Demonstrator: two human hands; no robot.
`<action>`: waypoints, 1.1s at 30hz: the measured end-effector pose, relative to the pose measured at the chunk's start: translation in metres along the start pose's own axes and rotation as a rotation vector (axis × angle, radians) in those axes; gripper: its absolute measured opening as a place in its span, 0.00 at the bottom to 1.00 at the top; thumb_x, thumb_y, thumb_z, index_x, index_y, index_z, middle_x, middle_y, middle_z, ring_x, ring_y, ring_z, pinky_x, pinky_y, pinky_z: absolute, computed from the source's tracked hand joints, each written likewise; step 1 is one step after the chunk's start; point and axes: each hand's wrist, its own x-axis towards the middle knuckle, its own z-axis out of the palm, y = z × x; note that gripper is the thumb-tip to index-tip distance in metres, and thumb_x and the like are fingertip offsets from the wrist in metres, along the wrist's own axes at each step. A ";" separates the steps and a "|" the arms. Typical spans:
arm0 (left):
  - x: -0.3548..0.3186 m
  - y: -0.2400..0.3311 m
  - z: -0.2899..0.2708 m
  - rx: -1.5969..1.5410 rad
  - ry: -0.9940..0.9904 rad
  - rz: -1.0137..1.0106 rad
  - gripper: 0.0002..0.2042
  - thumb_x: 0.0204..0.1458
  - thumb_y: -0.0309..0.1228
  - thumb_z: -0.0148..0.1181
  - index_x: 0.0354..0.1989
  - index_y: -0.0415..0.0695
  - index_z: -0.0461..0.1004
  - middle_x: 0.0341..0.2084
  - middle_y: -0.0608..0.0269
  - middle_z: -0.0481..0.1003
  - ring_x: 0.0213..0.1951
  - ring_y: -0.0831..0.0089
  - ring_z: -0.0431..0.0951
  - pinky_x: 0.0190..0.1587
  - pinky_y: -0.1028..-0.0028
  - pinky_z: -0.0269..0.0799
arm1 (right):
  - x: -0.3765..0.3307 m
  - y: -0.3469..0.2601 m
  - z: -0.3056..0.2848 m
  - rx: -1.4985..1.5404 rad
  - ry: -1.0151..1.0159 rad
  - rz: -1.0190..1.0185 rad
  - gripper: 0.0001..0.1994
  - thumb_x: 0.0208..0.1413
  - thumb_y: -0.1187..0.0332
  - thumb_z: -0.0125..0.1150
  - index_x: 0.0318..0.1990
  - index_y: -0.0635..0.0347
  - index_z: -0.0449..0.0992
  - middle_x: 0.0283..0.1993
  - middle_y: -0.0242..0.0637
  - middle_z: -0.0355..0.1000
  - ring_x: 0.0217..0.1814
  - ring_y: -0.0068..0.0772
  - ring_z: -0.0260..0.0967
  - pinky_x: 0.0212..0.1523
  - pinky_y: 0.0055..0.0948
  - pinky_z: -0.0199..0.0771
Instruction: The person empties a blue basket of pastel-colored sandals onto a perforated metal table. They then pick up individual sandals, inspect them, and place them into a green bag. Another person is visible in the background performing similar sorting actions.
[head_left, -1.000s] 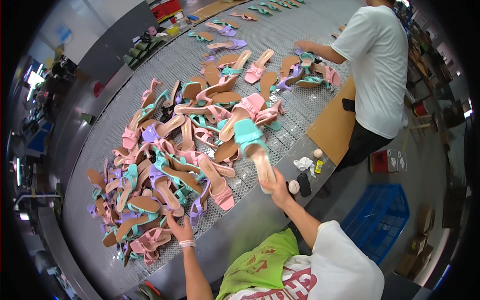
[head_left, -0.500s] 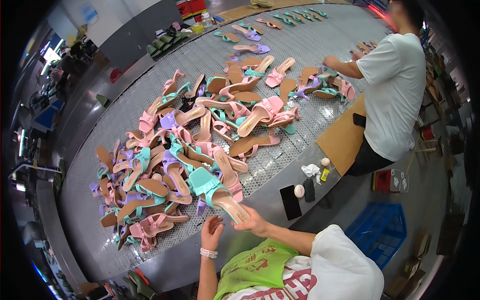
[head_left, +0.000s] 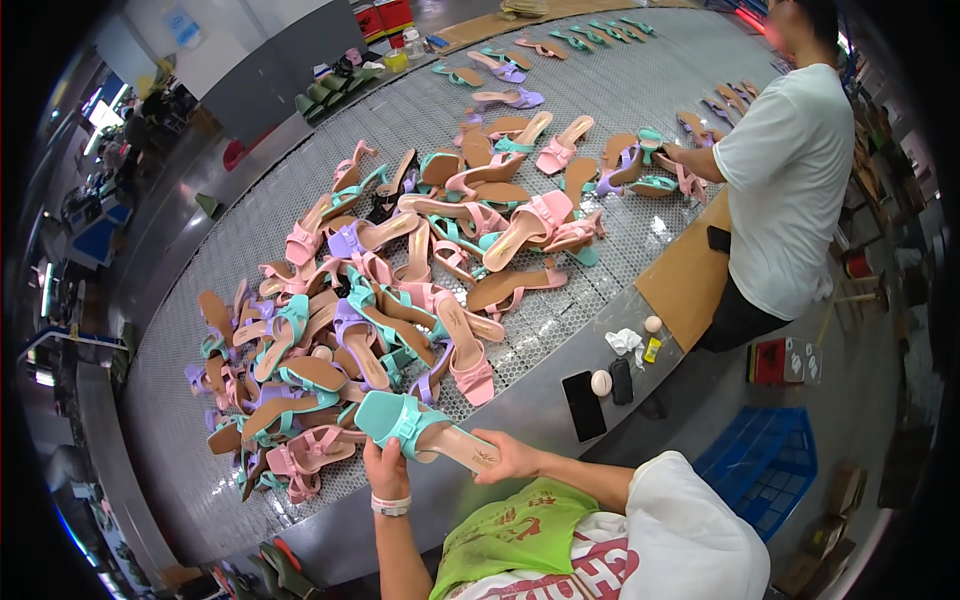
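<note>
- The left hand (head_left: 385, 470) grips the toe end of a mint-green heeled sandal with a tan insole (head_left: 425, 432), fingers wrapped round the strap from below.
- The right hand (head_left: 508, 458) pinches the heel end, so the sandal is held level over the near edge of the bench (head_left: 540, 395), insole up, likely for looking over.
- Just beyond lies a loose heap of pink, lilac and mint sandals (head_left: 390, 290) on the perforated surface.
- To the right, a black phone (head_left: 583, 405) rests on the rim.
- Farther off, a co-worker in a white shirt (head_left: 790, 190) handles other sandals.
</note>
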 end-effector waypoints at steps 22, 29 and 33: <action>-0.011 0.047 0.036 0.448 0.005 0.389 0.11 0.53 0.23 0.55 0.44 0.33 0.73 0.43 0.52 0.76 0.47 0.63 0.76 0.51 0.66 0.70 | 0.011 -0.006 -0.004 -0.314 0.511 -0.122 0.17 0.52 0.69 0.61 0.48 0.62 0.70 0.42 0.37 0.70 0.43 0.19 0.65 0.41 0.24 0.67; 0.014 0.059 0.067 1.137 -0.430 0.997 0.15 0.42 0.23 0.61 0.42 0.43 0.77 0.43 0.58 0.76 0.50 0.52 0.72 0.56 0.55 0.63 | -0.006 -0.098 0.050 0.115 0.302 -0.205 0.13 0.59 0.66 0.56 0.47 0.65 0.72 0.37 0.27 0.71 0.35 0.13 0.65 0.36 0.16 0.66; 0.039 0.053 0.077 1.199 -0.597 0.973 0.20 0.38 0.24 0.63 0.45 0.46 0.76 0.47 0.61 0.74 0.53 0.53 0.69 0.57 0.53 0.59 | 0.007 -0.106 0.038 0.058 0.489 -0.185 0.13 0.59 0.67 0.56 0.47 0.67 0.72 0.38 0.28 0.71 0.38 0.13 0.65 0.38 0.18 0.67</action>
